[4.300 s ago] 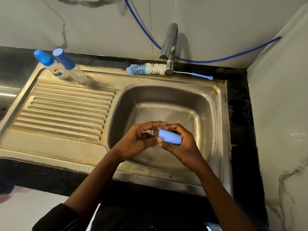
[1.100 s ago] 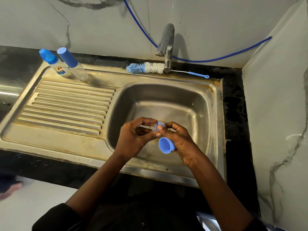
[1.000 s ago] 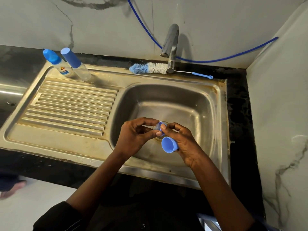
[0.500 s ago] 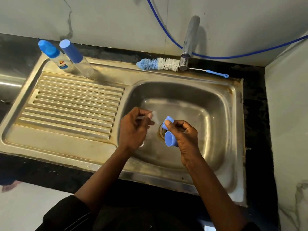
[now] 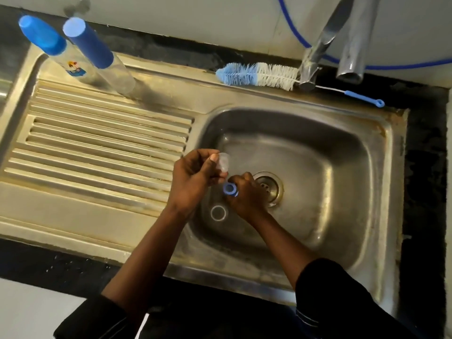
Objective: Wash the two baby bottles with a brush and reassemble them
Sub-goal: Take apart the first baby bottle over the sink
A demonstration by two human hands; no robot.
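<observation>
Two small parts are in hand over the sink [image 5: 269, 101]. The left grip [image 5: 195, 178] pinches a clear teat [image 5: 223, 162] between thumb and curled fingers. The right grip [image 5: 245, 195], fingers curled, holds a blue collar ring [image 5: 230, 188] just below it, and the two parts are close but seemingly not joined. The step looks like mating teat and ring. It should go best with the ring held level, its opening facing the teat. Feed the tip through and draw the flange evenly round until it seats, since a soft teat may fold. Working low over the basin is wise: a clear round piece [image 5: 218, 213] lies on its floor near the drain [image 5: 267, 185]. The labelled bottle [image 5: 73, 67] and plain bottle [image 5: 119, 74], both capped, stand at the drainboard's back left. The brush [image 5: 256, 74] lies behind the basin.
</observation>
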